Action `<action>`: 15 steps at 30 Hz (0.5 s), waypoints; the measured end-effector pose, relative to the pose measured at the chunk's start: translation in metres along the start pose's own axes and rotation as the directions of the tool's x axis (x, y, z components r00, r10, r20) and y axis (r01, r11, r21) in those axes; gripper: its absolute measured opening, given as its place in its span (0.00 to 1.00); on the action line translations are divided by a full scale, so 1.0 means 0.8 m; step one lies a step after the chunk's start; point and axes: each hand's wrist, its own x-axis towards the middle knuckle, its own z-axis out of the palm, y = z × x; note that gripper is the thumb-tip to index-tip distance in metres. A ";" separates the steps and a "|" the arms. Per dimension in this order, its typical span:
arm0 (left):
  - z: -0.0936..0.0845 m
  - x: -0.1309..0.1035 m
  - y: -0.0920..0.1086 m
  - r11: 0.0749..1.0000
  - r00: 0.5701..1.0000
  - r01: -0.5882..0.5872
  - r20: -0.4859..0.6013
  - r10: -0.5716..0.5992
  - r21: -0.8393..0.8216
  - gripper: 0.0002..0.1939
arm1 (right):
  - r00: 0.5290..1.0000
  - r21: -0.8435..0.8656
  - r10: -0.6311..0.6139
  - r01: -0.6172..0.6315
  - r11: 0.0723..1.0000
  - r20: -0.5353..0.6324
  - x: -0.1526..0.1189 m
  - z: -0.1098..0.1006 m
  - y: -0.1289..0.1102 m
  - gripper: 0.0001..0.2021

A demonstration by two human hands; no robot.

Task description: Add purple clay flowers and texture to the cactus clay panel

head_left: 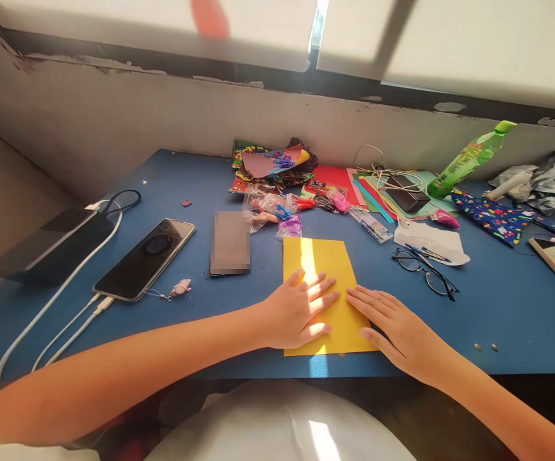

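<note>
A sheet of yellow paper (pixel 328 262) lies on the blue table near its front edge, its right side slanting outward toward me. My left hand (pixel 301 307) rests flat across the paper's left and middle part, fingers spread and pointing right. On the paper's right edge lie the fingertips of my right hand (pixel 392 326), stretched out with the thumb apart. Neither hand grips anything. A strip of sunlight crosses the paper and my left fingers. Whether the paper is folded, I cannot tell.
Left of the paper lie a blurred-out phone (pixel 230 243), a charging phone (pixel 145 259) and a small charm (pixel 180 287). Glasses (pixel 425 272) lie to the right. Behind are small plastic bags (pixel 270 205), coloured sheets (pixel 335 182) and a leaning green bottle (pixel 472 160).
</note>
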 end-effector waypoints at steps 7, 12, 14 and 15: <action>-0.006 -0.018 0.002 1.000 0.998 -0.012 0.067 0.011 0.017 0.33 | 0.984 -0.008 0.101 -0.101 0.995 0.147 0.052 0.029 0.019 0.27; 0.006 -0.035 0.017 0.995 0.991 -0.103 0.081 0.104 -0.016 0.31 | 0.960 0.014 0.185 -0.192 0.981 0.211 0.096 0.031 0.032 0.28; 0.006 -0.038 0.029 0.979 0.979 -0.186 0.070 0.192 -0.083 0.29 | 0.956 0.016 0.202 -0.210 0.978 0.211 0.116 0.033 0.033 0.29; 0.002 -0.037 0.035 0.962 0.966 -0.239 0.071 0.250 -0.128 0.28 | 0.957 0.022 0.203 -0.212 0.977 0.205 0.125 0.034 0.033 0.29</action>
